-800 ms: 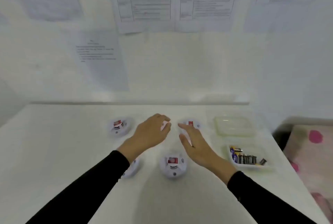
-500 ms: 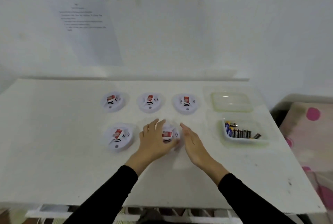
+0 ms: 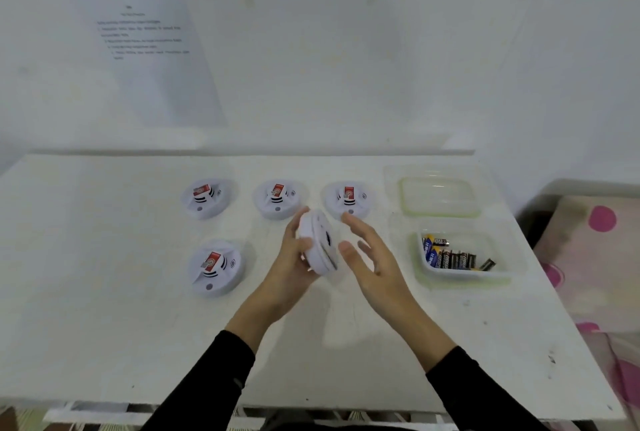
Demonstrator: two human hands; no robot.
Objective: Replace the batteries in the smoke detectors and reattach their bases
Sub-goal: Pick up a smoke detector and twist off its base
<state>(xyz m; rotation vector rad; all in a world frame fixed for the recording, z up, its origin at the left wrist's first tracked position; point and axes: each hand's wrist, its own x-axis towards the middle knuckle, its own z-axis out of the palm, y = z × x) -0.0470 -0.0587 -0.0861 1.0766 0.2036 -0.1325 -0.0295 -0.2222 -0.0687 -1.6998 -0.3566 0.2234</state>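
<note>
Lifted off the table (image 3: 104,309) since half a second ago, one smoke detector (image 3: 320,245) now stands on edge in the left hand (image 3: 289,269), thumb and fingers curled round its rim, its face turned away. Four more lie flat, red labels up: back-left detector (image 3: 207,196), back-middle detector (image 3: 278,197), back-right detector (image 3: 348,197) and front-left detector (image 3: 214,266). One clear tub (image 3: 464,276) holds batteries (image 3: 453,259), too jumbled to count; one lid (image 3: 440,196) lies behind it. The right hand (image 3: 372,257) hovers just beside the held detector, fingers straight and apart.

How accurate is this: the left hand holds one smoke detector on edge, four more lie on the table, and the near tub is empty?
One error: the head view shows batteries in the near tub, so it is not empty. The rest holds.
</note>
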